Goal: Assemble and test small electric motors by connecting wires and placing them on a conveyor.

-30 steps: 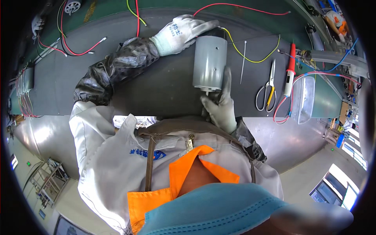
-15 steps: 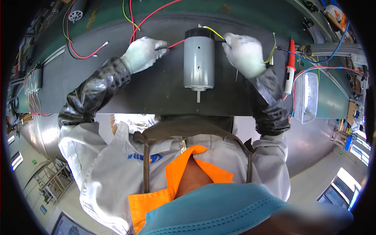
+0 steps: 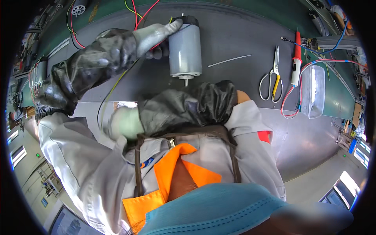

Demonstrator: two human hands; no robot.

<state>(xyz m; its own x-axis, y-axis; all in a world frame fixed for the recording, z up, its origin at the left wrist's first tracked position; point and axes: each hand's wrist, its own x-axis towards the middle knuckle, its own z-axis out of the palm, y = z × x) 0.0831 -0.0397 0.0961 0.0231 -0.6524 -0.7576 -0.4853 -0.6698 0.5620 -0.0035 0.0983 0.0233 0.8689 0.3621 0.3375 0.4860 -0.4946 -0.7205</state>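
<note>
A grey cylindrical motor (image 3: 185,53) with a black end cap lies on the dark bench, its shaft toward me. My left hand (image 3: 154,37), in a white glove, is closed on the motor's upper left side, thumb on the black cap. A red wire shows under that hand. From beneath it, yellow-green and black wires (image 3: 117,81) trail down past the bench edge. My right hand (image 3: 127,122), also gloved, is crossed over to the left, low before my body and close to the wires' lower end. Motion blurs its fingers; whether it holds the wires is unclear.
Right of the motor lie a white cable tie (image 3: 230,60), scissors (image 3: 276,74) with one yellow-wrapped handle, and a red-and-white pen-shaped tool (image 3: 296,58) on a red cable. Beyond is a clear plastic tray (image 3: 313,92). Another motor (image 3: 78,9) with wires lies far left.
My right hand has swung from the motor's right side to the lower left. My left hand has moved onto the motor, which sits farther left. The wires now trail leftward; scissors and cable tie are uncovered.
</note>
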